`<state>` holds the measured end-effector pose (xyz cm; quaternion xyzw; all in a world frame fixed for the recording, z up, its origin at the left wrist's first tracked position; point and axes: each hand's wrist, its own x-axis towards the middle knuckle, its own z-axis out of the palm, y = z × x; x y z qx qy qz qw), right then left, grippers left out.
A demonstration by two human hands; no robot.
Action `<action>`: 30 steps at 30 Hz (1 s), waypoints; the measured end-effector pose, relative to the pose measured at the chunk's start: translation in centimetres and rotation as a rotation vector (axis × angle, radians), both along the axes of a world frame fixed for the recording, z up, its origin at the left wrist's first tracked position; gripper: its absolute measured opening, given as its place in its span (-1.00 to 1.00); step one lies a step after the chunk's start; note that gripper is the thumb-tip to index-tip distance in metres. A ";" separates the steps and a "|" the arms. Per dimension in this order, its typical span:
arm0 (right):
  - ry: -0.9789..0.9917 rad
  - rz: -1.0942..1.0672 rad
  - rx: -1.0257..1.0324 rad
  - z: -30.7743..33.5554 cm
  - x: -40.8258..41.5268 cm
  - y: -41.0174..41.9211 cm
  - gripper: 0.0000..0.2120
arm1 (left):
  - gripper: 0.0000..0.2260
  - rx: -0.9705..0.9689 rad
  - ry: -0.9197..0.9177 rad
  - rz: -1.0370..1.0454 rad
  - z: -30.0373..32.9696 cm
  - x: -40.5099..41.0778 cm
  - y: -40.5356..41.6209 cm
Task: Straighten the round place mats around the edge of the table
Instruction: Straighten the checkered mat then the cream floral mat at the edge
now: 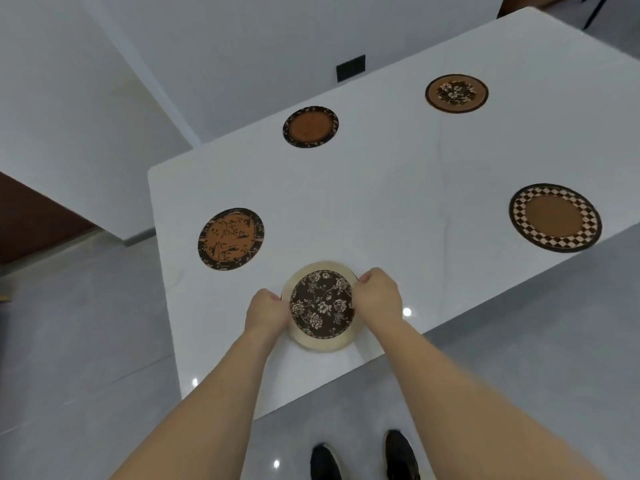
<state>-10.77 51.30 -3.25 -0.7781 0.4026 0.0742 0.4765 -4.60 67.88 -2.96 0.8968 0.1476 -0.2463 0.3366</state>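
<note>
A round mat with a cream rim and dark floral centre point(322, 304) lies near the front edge of the white table point(381, 202). My left hand point(266, 311) pinches its left rim and my right hand point(377, 297) pinches its right rim. Several other round mats lie around the table: an orange one with dark branches point(231, 239) at the left, a dark-rimmed orange one point(310, 126) at the far side, a brown floral one point(456, 93) far right, and a checker-rimmed one point(555, 217) at the right edge, slightly over it.
Grey tiled floor point(86, 341) surrounds the table. My dark shoes point(363, 457) stand just below the table's front edge. A white wall with a black socket plate point(350, 67) runs behind the far side. A dark chair leg point(592, 8) shows at the top right.
</note>
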 end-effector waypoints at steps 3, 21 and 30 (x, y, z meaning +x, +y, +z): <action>-0.032 0.011 -0.023 -0.7 -1.6 -5.9 -0.87 | -0.82 -0.075 0.057 0.023 0.0 -0.5 -4.9; -0.339 0.278 -0.634 -8.4 -4.8 -18.7 -0.91 | -0.80 -0.216 0.088 -0.064 -4.6 -2.1 -14.6; -0.309 0.400 -0.567 -8.6 -4.2 -19.3 -0.90 | -0.82 -0.112 0.118 -0.166 -3.4 -1.0 -13.5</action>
